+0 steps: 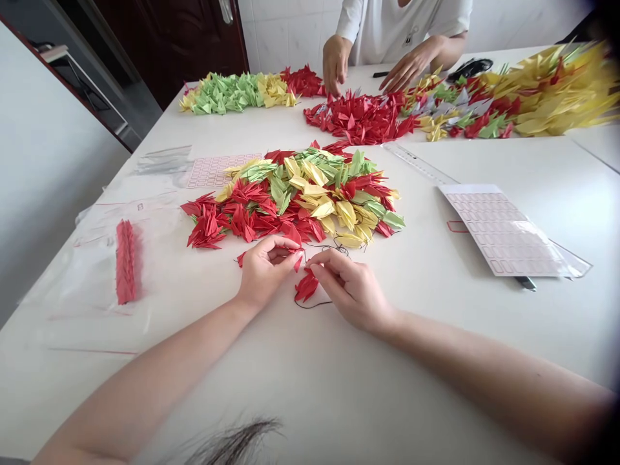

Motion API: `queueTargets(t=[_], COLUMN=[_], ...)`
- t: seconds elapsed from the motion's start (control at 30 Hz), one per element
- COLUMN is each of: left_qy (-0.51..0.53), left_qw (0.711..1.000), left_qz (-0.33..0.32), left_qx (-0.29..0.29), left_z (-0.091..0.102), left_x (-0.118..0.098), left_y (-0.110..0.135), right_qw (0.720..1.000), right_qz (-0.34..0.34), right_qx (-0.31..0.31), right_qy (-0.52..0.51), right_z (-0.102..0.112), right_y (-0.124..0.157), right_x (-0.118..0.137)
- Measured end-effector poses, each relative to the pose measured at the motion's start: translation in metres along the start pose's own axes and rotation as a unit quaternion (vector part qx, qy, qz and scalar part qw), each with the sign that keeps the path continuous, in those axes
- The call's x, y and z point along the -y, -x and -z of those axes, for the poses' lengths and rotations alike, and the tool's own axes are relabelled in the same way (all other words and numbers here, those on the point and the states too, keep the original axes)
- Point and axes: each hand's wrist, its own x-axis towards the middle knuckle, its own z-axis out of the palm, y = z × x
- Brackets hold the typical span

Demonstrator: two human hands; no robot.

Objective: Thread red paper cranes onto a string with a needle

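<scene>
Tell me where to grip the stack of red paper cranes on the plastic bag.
Grip the stack of red paper cranes around its middle, coming from its right with the left hand, the nearer hand. It lies long and narrow on the clear plastic bag, so fingers can probably close across both long sides, and that approach passes below the loose crane pile.

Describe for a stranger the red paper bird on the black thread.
On the white table, find the big paper bird pile. Below it, between the left hand and right hand, lies one red bird, apart from the pile, on black thread.
</scene>
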Motion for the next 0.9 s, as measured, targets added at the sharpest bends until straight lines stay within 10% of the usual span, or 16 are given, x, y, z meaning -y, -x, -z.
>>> queueTargets(t=[0.27,0.9], left_qy=[0.009,-0.089], left_qw=[0.996,0.982], left_qz=[-0.083,-0.164], left_qx=[-0.009,-0.035], left_z=[-0.0008,-0.0025], left_x=[-0.0014,0.0075], left_y=[0.0053,0.0073], right_qw=[0.999,0.986], right_qz=[0.028,-0.151], right_qx=[-0.018,0.066], right_qy=[-0.042,-0.013], right_z=[-0.0004,-0.0033], right_y=[0.0006,-0.0027], right_x=[-0.0016,-0.0007])
